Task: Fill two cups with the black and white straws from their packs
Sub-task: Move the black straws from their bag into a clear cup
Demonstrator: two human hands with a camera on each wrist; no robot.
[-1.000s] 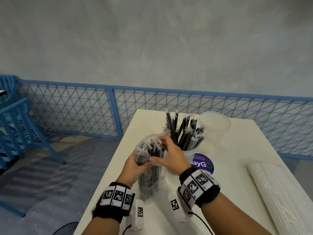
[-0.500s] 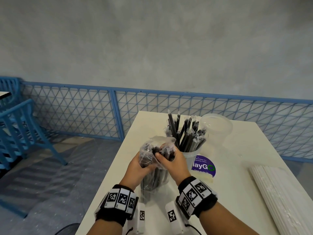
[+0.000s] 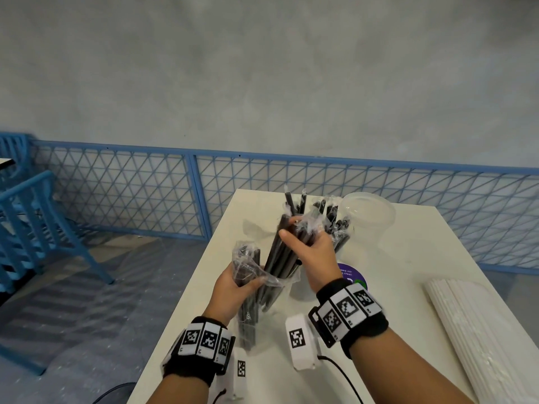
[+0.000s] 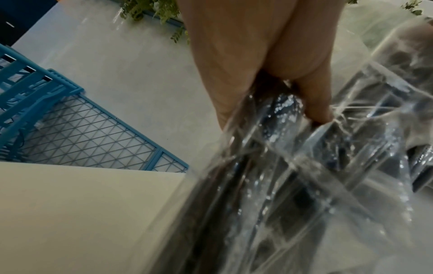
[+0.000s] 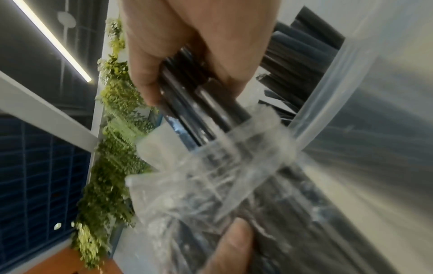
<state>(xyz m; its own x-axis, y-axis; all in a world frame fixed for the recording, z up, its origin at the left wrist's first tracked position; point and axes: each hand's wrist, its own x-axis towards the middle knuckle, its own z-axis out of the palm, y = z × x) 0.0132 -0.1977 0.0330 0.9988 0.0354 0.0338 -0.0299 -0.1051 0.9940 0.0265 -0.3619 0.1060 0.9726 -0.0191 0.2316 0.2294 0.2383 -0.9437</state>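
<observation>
- The left hand (image 3: pixel 233 290) grips the clear plastic pack of black straws (image 3: pixel 248 304), fingers curled round its upper part; the pack stands roughly upright over the white table (image 3: pixel 393 272), and whether its bottom end touches the table I cannot tell.
- In the left wrist view the fingers (image 4: pixel 234 61) press into the crinkled film of the pack (image 4: pixel 293 176), dark straws showing through it.
- The right hand (image 3: pixel 310 252) is clamped on a bundle of black straws (image 3: pixel 280 255), thumb on one side and fingers on the other; the bundle slants up and to the right, its lower ends inside the pack's open mouth, its upper part out of it.
- In the right wrist view the right hand (image 5: pixel 199 46) holds the bundle (image 5: pixel 203 103) just above the torn film.
- The two hands are close together but not touching.
- Just behind the right hand stands a clear cup (image 3: pixel 341 249) holding black straws (image 3: pixel 329 217) that fan out upward, some in thin wrappers.
- A second clear cup (image 3: pixel 369 212) stands just beside it, farther back and to the right.
- A purple round sticker (image 3: pixel 354 275) lies on the table near the right wrist.
- A pack of white straws (image 3: pixel 481 336) lies flat along the table's right edge, well apart from both hands.
- Both wrists wear black bands with square coded markers (image 3: pixel 347 310).
- A blue mesh fence (image 3: pixel 131 193) runs behind the table.
</observation>
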